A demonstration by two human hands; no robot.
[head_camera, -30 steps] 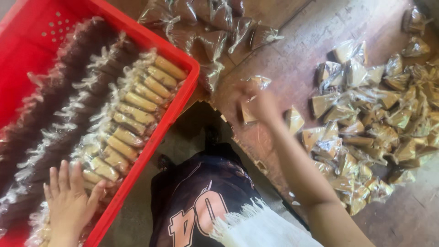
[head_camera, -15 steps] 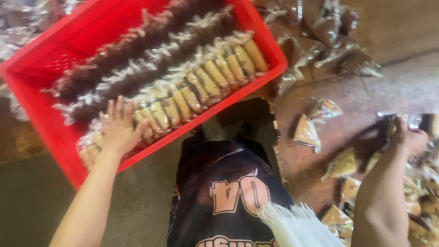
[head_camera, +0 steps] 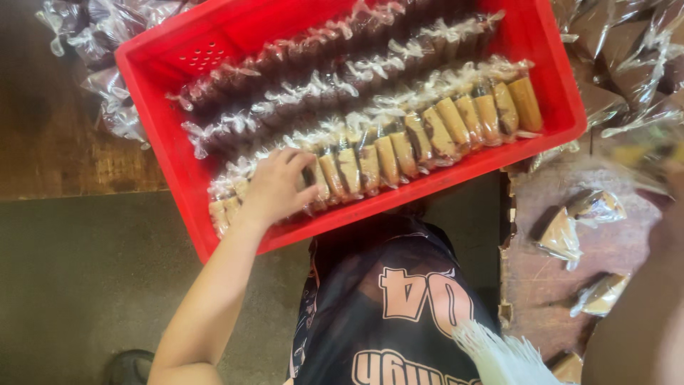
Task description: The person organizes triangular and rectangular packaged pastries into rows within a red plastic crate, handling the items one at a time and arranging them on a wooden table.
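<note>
Left hand (head_camera: 274, 187) in red crate (head_camera: 171, 78), fingers curled loosely over wrapped pastry packets (head_camera: 399, 146) in nearest row, grip unclear, right hand (head_camera: 666, 178) blurred at frame edge, fingers unreadable, loose packets (head_camera: 577, 224) on floor partly cut off

left hand (head_camera: 274, 189) fingers curled onto packets (head_camera: 342, 171) | right arm raised, blurred

One red crate (head_camera: 164, 78) holds three rows of wrapped pastries (head_camera: 420, 135); the nearest row shows about a dozen tan ones. Three loose wedge-shaped packets (head_camera: 559, 235) lie to the right. One hand (head_camera: 274, 189) is plainly in view.
</note>
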